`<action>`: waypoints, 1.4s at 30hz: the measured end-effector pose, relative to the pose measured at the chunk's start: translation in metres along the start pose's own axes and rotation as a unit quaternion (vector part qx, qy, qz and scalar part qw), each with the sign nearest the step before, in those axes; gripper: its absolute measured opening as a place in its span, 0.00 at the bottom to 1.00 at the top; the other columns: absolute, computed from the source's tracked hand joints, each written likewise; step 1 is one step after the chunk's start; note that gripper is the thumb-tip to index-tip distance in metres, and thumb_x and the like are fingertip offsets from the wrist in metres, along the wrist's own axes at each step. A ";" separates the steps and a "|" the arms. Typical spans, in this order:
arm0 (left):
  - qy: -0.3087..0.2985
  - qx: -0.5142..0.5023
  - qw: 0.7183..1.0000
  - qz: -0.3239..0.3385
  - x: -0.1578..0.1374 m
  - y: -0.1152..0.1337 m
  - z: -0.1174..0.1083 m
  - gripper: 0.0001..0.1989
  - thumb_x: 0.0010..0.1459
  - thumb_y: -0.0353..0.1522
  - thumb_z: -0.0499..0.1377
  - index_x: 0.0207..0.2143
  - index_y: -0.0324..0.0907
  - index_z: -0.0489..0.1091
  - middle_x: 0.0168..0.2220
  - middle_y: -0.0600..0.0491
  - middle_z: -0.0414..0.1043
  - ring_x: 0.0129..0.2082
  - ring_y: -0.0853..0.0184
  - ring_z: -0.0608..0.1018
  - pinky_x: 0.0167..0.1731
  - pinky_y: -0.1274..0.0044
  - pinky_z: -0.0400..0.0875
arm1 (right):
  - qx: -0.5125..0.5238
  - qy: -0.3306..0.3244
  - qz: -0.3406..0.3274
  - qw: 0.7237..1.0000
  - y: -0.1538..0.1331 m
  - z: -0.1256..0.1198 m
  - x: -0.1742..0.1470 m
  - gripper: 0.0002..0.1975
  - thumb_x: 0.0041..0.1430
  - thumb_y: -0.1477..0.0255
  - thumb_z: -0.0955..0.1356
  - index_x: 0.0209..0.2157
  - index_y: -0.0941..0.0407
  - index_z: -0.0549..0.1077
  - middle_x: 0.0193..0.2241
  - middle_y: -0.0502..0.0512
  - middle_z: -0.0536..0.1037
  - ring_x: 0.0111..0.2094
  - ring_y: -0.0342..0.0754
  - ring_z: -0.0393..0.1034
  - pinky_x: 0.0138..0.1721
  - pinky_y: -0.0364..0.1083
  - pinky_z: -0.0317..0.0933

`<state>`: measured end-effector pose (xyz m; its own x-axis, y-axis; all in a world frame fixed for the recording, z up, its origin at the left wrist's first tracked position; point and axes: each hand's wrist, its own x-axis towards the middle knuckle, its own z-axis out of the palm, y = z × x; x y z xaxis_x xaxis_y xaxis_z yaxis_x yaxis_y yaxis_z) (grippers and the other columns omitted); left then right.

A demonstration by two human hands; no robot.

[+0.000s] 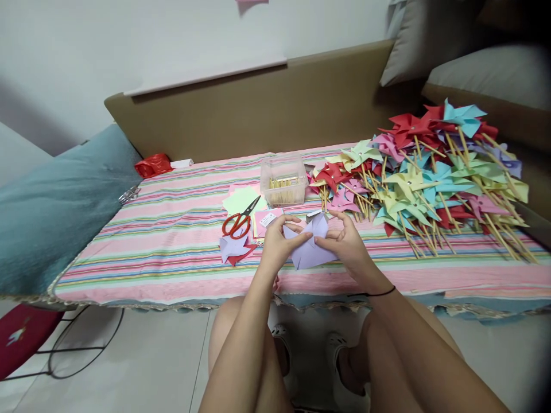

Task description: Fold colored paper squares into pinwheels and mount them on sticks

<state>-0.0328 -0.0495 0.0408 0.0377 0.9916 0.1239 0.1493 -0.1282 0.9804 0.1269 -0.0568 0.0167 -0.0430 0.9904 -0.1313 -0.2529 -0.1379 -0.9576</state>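
Between my two hands is a sheet of purple pinwheel paper [307, 257], cut and partly folded toward its middle. My left hand [282, 240] pinches it from the left with thumb and fingers. From the other side my right hand [344, 238] grips it, the thumb near the paper's centre. Just left of my hands lie red-handled scissors [236, 225], blades pointing away to the upper right. Under and beside them are pale green paper sheets [236, 201], a purple cut piece [232, 248] and a bit of red paper [241, 255].
A clear plastic box [284, 198] with thin wooden sticks stands beyond my hands. Many finished paper pinwheels [430, 178] on sticks are heaped at the right. A red plastic bag [152, 165] lies at the far left on the striped cloth [150, 246]. A brown backboard [258, 109] rises behind.
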 end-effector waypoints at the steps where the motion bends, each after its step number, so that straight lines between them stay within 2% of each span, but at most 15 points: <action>1: -0.009 -0.007 1.000 -0.003 0.000 0.002 0.000 0.19 0.40 0.35 0.69 0.35 0.40 0.70 0.26 0.54 0.74 0.30 0.66 0.75 0.33 0.76 0.66 | -0.001 0.000 0.001 1.000 0.000 0.000 0.000 0.48 0.35 0.68 0.77 0.56 0.51 0.51 0.23 0.49 0.80 0.27 0.53 0.77 0.30 0.49 0.69; 5: -0.035 -0.058 0.997 -0.029 0.000 0.008 -0.004 0.17 0.44 0.37 0.67 0.36 0.39 0.70 0.31 0.52 0.76 0.33 0.67 0.76 0.36 0.76 0.67 | -0.027 -0.005 0.013 1.000 -0.001 -0.002 0.000 0.49 0.34 0.68 0.78 0.57 0.51 0.52 0.22 0.48 0.79 0.24 0.52 0.76 0.27 0.47 0.68; 8: -0.053 -0.068 0.995 -0.057 0.001 0.007 -0.009 0.18 0.44 0.36 0.67 0.37 0.38 0.71 0.31 0.52 0.74 0.31 0.69 0.75 0.34 0.77 0.67 | -0.055 -0.035 0.045 0.997 -0.004 -0.005 -0.001 0.49 0.33 0.69 0.78 0.57 0.52 0.52 0.21 0.47 0.78 0.23 0.50 0.74 0.25 0.45 0.66; 12: -0.131 -0.064 0.986 -0.080 0.002 0.002 -0.020 0.18 0.40 0.28 0.68 0.38 0.38 0.73 0.33 0.51 0.75 0.28 0.71 0.74 0.30 0.78 0.66 | -0.083 -0.085 0.090 0.989 -0.012 -0.010 -0.003 0.48 0.34 0.71 0.77 0.57 0.52 0.53 0.22 0.48 0.79 0.22 0.49 0.74 0.24 0.43 0.65; 16: -0.182 -0.090 0.972 -0.115 0.001 0.006 -0.032 0.17 0.40 0.25 0.66 0.37 0.38 0.74 0.30 0.51 0.76 0.31 0.69 0.76 0.34 0.77 0.68 | -0.096 -0.118 0.126 0.980 -0.020 -0.014 -0.005 0.44 0.37 0.72 0.77 0.55 0.52 0.55 0.22 0.48 0.79 0.22 0.47 0.73 0.22 0.42 0.62; 18: -0.199 -0.095 0.967 -0.128 0.000 0.009 -0.037 0.17 0.42 0.26 0.66 0.39 0.38 0.75 0.32 0.50 0.77 0.34 0.68 0.77 0.35 0.77 0.68 | -0.097 -0.134 0.129 0.978 -0.023 -0.016 -0.006 0.42 0.38 0.73 0.76 0.54 0.53 0.56 0.21 0.47 0.78 0.22 0.47 0.73 0.22 0.41 0.61; 22: -0.190 -0.094 0.967 -0.137 -0.001 0.013 -0.038 0.17 0.50 0.36 0.63 0.42 0.37 0.73 0.39 0.45 0.77 0.34 0.67 0.77 0.35 0.75 0.69 | -0.096 -0.157 0.139 0.973 -0.024 -0.018 -0.007 0.42 0.38 0.73 0.76 0.54 0.54 0.56 0.23 0.48 0.79 0.22 0.47 0.73 0.23 0.41 0.61; 24: -0.175 -0.084 0.973 -0.125 -0.001 0.013 -0.033 0.19 0.50 0.39 0.63 0.43 0.38 0.73 0.40 0.45 0.77 0.35 0.66 0.76 0.36 0.75 0.69 | -0.101 -0.165 0.146 0.970 -0.022 -0.018 -0.007 0.42 0.38 0.74 0.76 0.55 0.53 0.55 0.24 0.49 0.80 0.23 0.47 0.73 0.23 0.41 0.62; 28: -0.161 -0.077 0.979 -0.094 -0.001 0.011 -0.020 0.19 0.48 0.38 0.65 0.42 0.39 0.74 0.36 0.48 0.77 0.37 0.65 0.76 0.38 0.75 0.67 | -0.125 -0.163 0.149 0.967 -0.020 -0.015 -0.009 0.42 0.39 0.74 0.75 0.55 0.52 0.55 0.21 0.45 0.78 0.23 0.47 0.73 0.23 0.41 0.61; 32: -0.151 -0.089 0.981 -0.081 -0.002 0.011 -0.011 0.15 0.52 0.41 0.61 0.37 0.40 0.74 0.31 0.50 0.77 0.31 0.67 0.76 0.32 0.77 0.66 | -0.121 -0.143 0.139 0.972 -0.018 -0.013 -0.009 0.42 0.37 0.73 0.76 0.54 0.52 0.56 0.22 0.46 0.79 0.23 0.49 0.74 0.22 0.43 0.62; 35: -0.178 -0.100 0.974 -0.094 -0.003 0.010 -0.010 0.17 0.47 0.38 0.66 0.39 0.40 0.72 0.29 0.51 0.76 0.28 0.69 0.76 0.28 0.78 0.65 | -0.117 -0.129 0.130 0.976 -0.017 -0.014 -0.007 0.42 0.36 0.73 0.76 0.54 0.52 0.57 0.21 0.47 0.79 0.21 0.48 0.73 0.21 0.42 0.61; 39: -0.198 -0.109 0.970 -0.090 -0.002 0.005 -0.012 0.24 0.38 0.32 0.71 0.40 0.39 0.70 0.33 0.51 0.74 0.32 0.69 0.77 0.35 0.76 0.69 | -0.118 -0.122 0.116 0.979 -0.017 -0.016 -0.005 0.42 0.37 0.74 0.76 0.54 0.52 0.57 0.20 0.46 0.78 0.19 0.48 0.72 0.20 0.42 0.60; 42: -0.245 -0.087 0.956 -0.137 -0.001 0.002 -0.016 0.25 0.37 0.31 0.71 0.41 0.39 0.69 0.36 0.50 0.74 0.33 0.68 0.77 0.35 0.75 0.70 | -0.118 -0.133 0.116 0.977 -0.018 -0.017 -0.006 0.42 0.37 0.74 0.76 0.55 0.52 0.56 0.21 0.47 0.78 0.21 0.48 0.74 0.22 0.42 0.61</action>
<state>-0.0487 -0.0509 0.0453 0.4857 0.8543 -0.1852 0.0551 0.1815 0.9818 0.1486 -0.0600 0.0304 -0.3305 0.8914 -0.3102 0.0227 -0.3211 -0.9468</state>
